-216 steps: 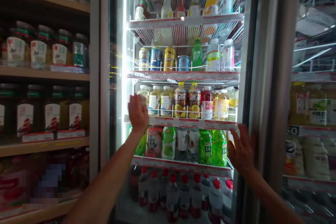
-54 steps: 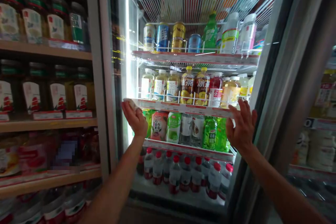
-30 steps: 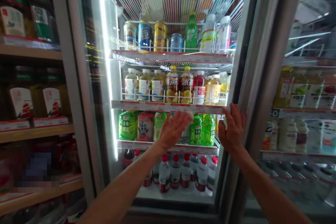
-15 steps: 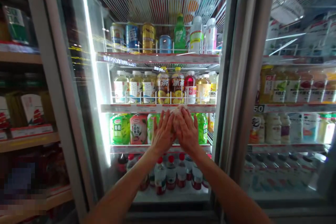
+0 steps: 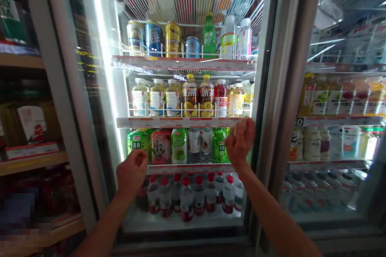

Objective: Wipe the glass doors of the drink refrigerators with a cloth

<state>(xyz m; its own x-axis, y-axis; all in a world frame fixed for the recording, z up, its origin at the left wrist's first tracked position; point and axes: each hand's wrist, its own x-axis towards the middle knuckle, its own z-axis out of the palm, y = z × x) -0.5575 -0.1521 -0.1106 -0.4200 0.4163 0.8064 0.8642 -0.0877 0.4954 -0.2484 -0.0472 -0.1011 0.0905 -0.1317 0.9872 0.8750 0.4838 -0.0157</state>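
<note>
**Left hand (image 5: 132, 172) and right hand (image 5: 241, 140) are curled**

Whether anything is held cannot be told. The glass (image 5: 180, 77) is set before the far bottles (image 5: 180, 145); it is judged stiff and slippery, best held by the frame (image 5: 291, 88).

Open gap between left hand (image 5: 132, 170) and right hand (image 5: 241, 140), shelves (image 5: 187, 122) behind; metal frame (image 5: 285, 88) rightward

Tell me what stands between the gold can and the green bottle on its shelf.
One short blue can stands between the gold can and the green bottle, as the head view shows.
</note>
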